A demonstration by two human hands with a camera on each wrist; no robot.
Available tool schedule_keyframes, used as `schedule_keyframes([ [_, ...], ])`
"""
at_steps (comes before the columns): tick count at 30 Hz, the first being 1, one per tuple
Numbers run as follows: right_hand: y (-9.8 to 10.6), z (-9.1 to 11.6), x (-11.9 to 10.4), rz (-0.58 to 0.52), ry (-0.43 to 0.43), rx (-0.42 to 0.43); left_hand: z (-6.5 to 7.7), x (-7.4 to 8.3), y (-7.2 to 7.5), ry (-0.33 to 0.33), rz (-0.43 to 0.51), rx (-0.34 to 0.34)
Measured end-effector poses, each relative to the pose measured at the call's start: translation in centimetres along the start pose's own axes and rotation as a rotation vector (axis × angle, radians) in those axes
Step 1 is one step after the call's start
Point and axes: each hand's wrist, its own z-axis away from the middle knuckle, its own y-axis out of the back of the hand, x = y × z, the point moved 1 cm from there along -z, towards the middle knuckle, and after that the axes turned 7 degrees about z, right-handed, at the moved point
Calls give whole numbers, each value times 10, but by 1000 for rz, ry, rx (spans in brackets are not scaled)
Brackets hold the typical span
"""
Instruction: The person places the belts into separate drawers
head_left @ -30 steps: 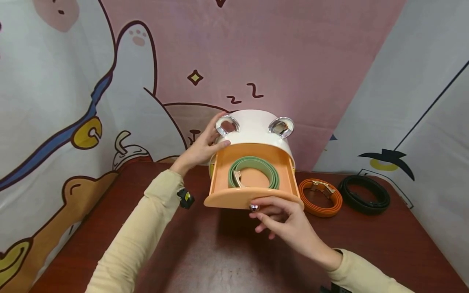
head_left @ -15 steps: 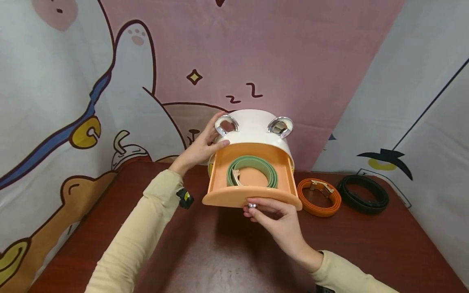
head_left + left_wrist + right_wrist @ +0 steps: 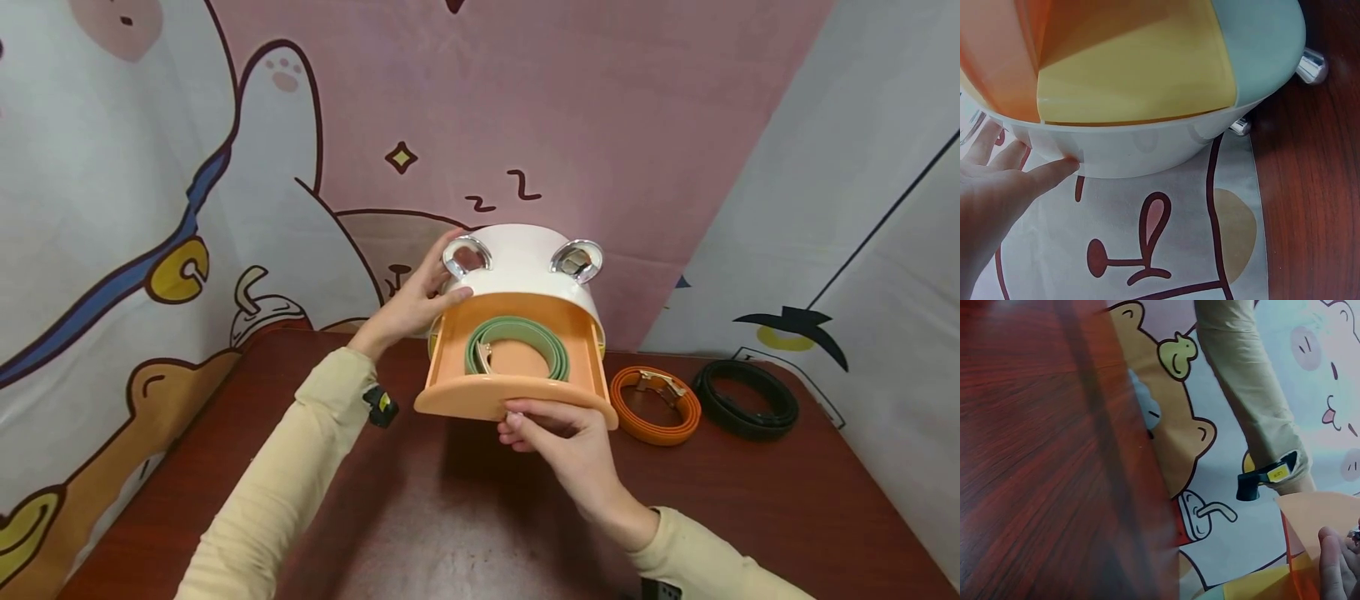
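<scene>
A white rounded cabinet [image 3: 520,262] with two chrome ring ears stands near the back of the table. Its orange drawer [image 3: 457,398] is pulled out, with a coiled green belt [image 3: 553,346] lying inside. My right hand [image 3: 577,454] pinches the small metal knob [image 3: 1355,535] on the drawer front; in the head view the fingers cover it. My left hand [image 3: 408,308] rests along the cabinet's left side, thumb at the front edge. In the left wrist view, its extended fingers touch the white shell, beside closed yellow [image 3: 1141,81] and green [image 3: 1266,50] drawer fronts.
A coiled orange belt [image 3: 652,432] lies right of the cabinet, and a coiled black belt [image 3: 750,425] farther right. Behind the dark red wooden table [image 3: 405,533] hangs a pink and white cartoon cloth [image 3: 570,108].
The right hand's fingers have come together on the knob, covering it. The drawer front has risen slightly in view with the belt in it. The left hand has stayed in place.
</scene>
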Motion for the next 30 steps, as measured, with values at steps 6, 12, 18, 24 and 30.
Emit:
schedule_keyframes([
  [6,1,-6,-3,-33,-98,20,3,13,-4,13,25,-3],
  [12,3,-14,-5,-59,-130,30,5,20,-5,13,17,-8],
  [18,6,-22,-8,-62,-152,32,-1,3,0,-1,-11,6],
  [24,8,-30,-10,-58,-165,21,-1,2,-1,-1,-10,8],
  [30,9,-34,-9,-53,-182,12,0,-2,1,-15,-5,13],
])
